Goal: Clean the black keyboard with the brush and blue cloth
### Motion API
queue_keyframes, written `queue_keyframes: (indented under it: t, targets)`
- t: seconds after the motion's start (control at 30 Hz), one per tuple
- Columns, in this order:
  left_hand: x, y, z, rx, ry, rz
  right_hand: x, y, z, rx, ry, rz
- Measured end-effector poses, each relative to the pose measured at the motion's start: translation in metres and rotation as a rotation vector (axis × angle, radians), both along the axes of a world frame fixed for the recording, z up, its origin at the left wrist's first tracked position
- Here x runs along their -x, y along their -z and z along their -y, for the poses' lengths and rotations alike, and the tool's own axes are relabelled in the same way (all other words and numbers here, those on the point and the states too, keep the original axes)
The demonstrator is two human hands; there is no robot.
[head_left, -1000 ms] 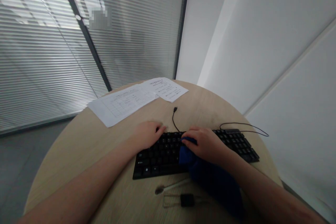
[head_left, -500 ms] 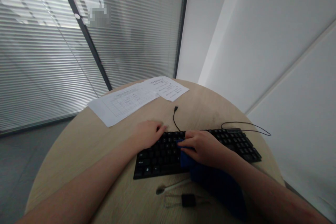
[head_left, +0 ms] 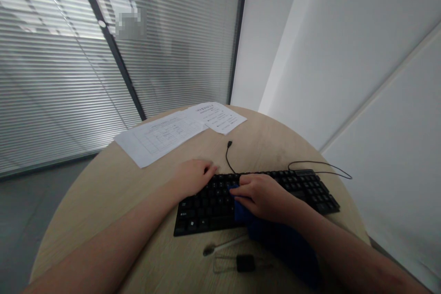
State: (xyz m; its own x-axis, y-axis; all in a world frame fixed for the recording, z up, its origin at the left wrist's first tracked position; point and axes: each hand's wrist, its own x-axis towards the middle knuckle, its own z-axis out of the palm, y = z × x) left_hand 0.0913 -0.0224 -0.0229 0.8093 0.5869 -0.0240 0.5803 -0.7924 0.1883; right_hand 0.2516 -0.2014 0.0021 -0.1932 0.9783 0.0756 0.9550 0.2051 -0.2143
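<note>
A black keyboard [head_left: 206,213] lies across the round wooden table in front of me. My left hand [head_left: 195,177] is closed at its far left edge, the thumb along the top row and the other fingers mostly hidden. Over the middle keys, my right hand [head_left: 263,195] pinches a blue cloth [head_left: 282,248] and presses it on the keys. The rest of the cloth trails down under my right forearm. Just in front of the keyboard lie a thin-handled small brush [head_left: 208,250] with a dark head and a wire tool with a black grip [head_left: 245,263].
Behind the keyboard, a black cable with a USB plug [head_left: 229,144] lies on the table [head_left: 265,140], and a cable loop [head_left: 324,163] reaches right. Printed papers [head_left: 161,140] lie at the back left. Glass with blinds [head_left: 179,55] and a white wall [head_left: 361,55] stand beyond.
The whole view has shifted very slightly. My right hand with the cloth stays at nearly the same place on the keys, and my left hand keeps its place.
</note>
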Motion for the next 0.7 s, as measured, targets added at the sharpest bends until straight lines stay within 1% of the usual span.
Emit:
queue_keyframes:
  t: [0.17,0.47,0.57,0.7]
  targets:
    - [0.0,0.002,-0.001,-0.007,0.006,0.022,0.001,-0.001,0.0,0.026,0.0,0.004]
    - [0.0,-0.001,0.001,-0.013,0.003,0.013,0.001,-0.001,0.001,0.029,0.0,0.001]
    - [0.001,-0.001,0.001,-0.016,0.011,0.03,-0.004,-0.005,0.004,-0.005,0.015,-0.007]
    - [0.001,0.001,0.0,-0.024,0.009,0.033,-0.014,-0.015,0.009,-0.053,0.057,-0.018]
